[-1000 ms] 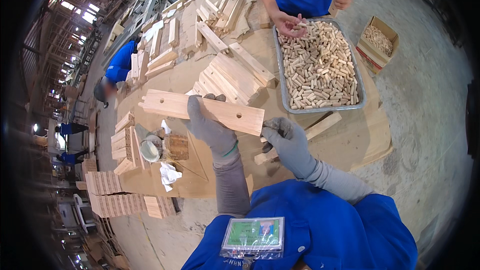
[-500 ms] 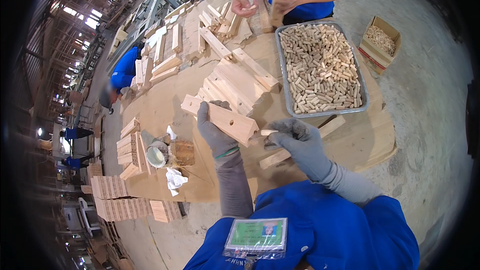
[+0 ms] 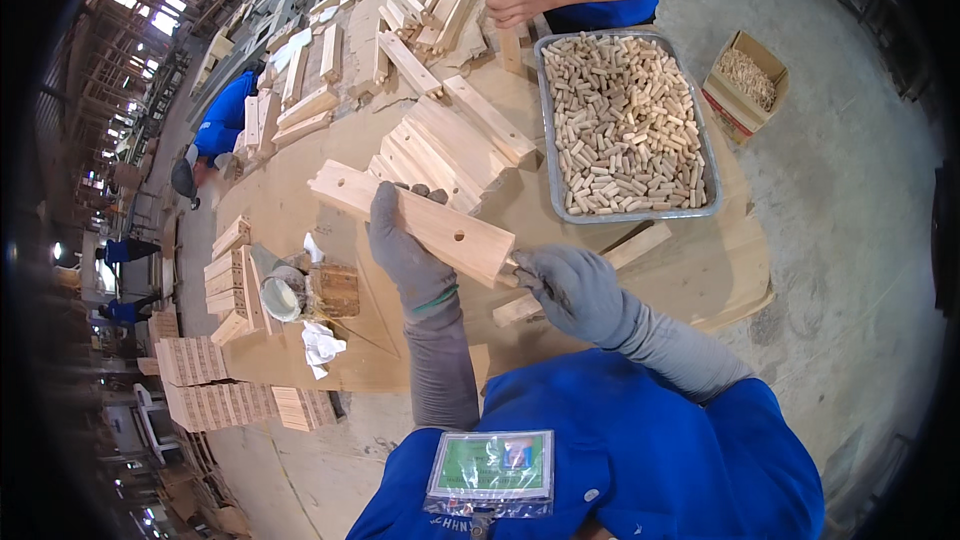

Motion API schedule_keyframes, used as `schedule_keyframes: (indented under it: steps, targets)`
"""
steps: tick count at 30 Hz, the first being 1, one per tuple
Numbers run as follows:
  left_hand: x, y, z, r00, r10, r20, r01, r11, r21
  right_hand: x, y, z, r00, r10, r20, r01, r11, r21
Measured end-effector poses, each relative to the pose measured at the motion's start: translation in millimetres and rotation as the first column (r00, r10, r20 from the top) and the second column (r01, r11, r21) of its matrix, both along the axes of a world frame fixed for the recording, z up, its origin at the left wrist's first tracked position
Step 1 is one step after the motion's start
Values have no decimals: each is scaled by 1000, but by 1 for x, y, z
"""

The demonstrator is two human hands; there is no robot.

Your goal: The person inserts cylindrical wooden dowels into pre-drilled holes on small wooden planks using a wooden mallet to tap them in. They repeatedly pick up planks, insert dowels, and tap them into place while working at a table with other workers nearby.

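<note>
My left hand (image 3: 408, 250), in a grey glove, is closed around a pale wooden bar (image 3: 425, 223) with round holes in its upper face. The bar is held slantwise over the table. At its right end, my gloved right hand (image 3: 575, 290) pinches a small wooden dowel against the end face. The glove's fingers hide most of that dowel, so how deep it sits cannot be seen. Behind the bar lies a row of similar wooden bars (image 3: 450, 145).
A grey tray (image 3: 640, 218) heaped with dowels stands at the right. A cardboard box (image 3: 722, 105) is beyond it. Left are a glue pot (image 3: 281, 297), crumpled white paper (image 3: 320, 345) and stacked bars (image 3: 228, 285). Across the table a co-worker's hand (image 3: 518, 2) holds another bar.
My right hand has brought the dowel from just off the bar's end up against it. The co-worker's bar has come down upright to the table. The whole view has shifted slightly.
</note>
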State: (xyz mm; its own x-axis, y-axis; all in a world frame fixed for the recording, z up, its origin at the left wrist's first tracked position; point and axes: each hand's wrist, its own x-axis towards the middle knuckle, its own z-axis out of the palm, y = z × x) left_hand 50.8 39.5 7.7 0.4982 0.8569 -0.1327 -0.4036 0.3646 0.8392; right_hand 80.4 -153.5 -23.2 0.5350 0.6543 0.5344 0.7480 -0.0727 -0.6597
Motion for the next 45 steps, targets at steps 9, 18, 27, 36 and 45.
schedule_keyframes:
  steps: [9,18,27,36,45]
  targets:
    - [-8,62,-40,993,-57,104,73,986,-152,49,-82,-120,940,147,308,81,780,-620]
    - [-21,72,-38,971,-31,237,96,958,-269,-4,-91,-39,987,-152,-51,153,988,18]
    - [2,53,-23,958,-120,262,196,938,-286,-13,-11,-37,1000,-11,17,11,1000,-13]
    - [18,59,-41,973,-54,223,134,923,-362,-8,2,-55,992,-71,102,95,963,-252]
    - [96,150,-55,943,-319,99,333,924,-186,13,-56,-90,907,-208,-367,-212,527,-823]
